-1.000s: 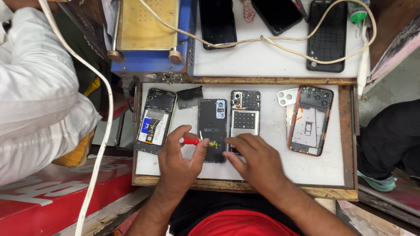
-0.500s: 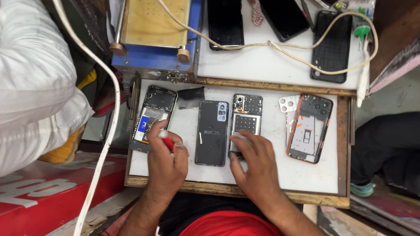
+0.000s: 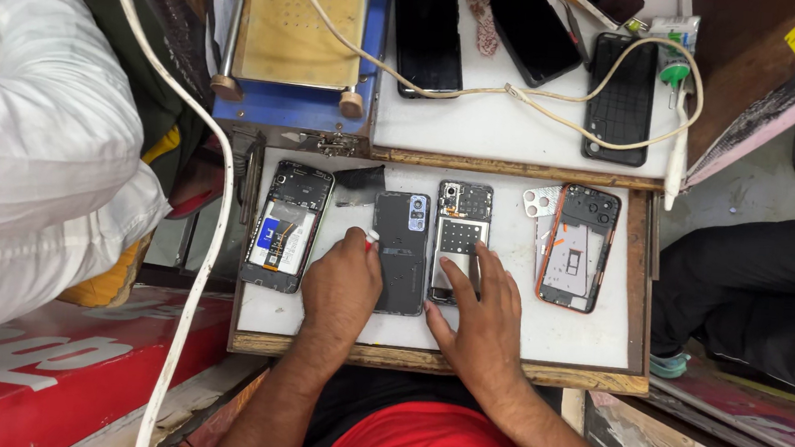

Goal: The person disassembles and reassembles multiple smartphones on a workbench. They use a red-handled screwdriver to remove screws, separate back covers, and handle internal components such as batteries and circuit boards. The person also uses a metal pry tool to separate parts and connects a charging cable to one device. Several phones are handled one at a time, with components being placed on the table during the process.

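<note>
Our left hand (image 3: 341,281) pinched a small red-tipped tool (image 3: 372,239) beside the dark grey phone back cover (image 3: 401,252). Our right hand (image 3: 481,306), fingers spread open, pressed the opened phone body with its metal shield (image 3: 460,238); steady pressure there seemed wise.

My left hand (image 3: 341,281) is closed round a small red-tipped tool (image 3: 373,238), resting against the dark back cover (image 3: 401,252) on the white tray (image 3: 559,336). My right hand (image 3: 475,319) lies spread, fingertips on the opened phone (image 3: 460,241) just beside it. Another opened phone (image 3: 286,225) lies to the left, an orange-edged frame (image 3: 580,247) to the right.
</note>
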